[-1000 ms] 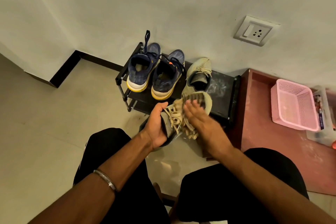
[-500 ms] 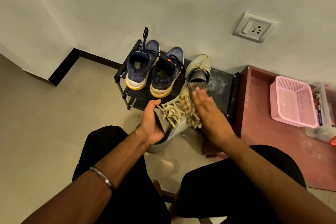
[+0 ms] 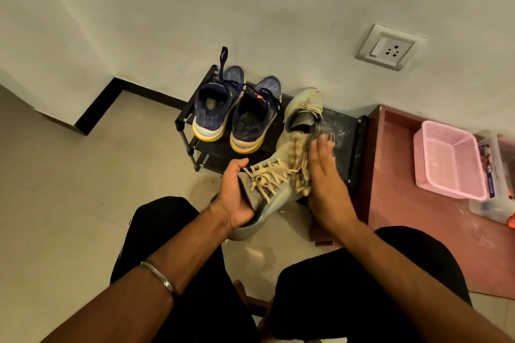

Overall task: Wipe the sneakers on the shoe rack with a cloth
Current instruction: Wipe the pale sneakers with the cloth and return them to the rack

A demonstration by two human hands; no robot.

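My left hand (image 3: 237, 198) grips the heel and collar of a beige sneaker (image 3: 271, 184), held in the air in front of the black shoe rack (image 3: 342, 125) with its toe pointing away. My right hand (image 3: 323, 172) presses a checked cloth (image 3: 299, 164) flat against the sneaker's front, fingers straight and blurred. The matching beige sneaker (image 3: 303, 111) lies on the rack's top shelf. Two navy sneakers with yellow soles (image 3: 214, 108) (image 3: 256, 122) stand side by side on the rack's left half.
A pink plastic basket (image 3: 448, 161) and a clear box (image 3: 498, 175) sit on a low reddish surface (image 3: 390, 203) at the right. A wall socket (image 3: 390, 47) is above it. My knees in black trousers fill the bottom.
My right hand has slid the cloth forward along the sneaker toward its toe. The left hand keeps the same grip on the heel.
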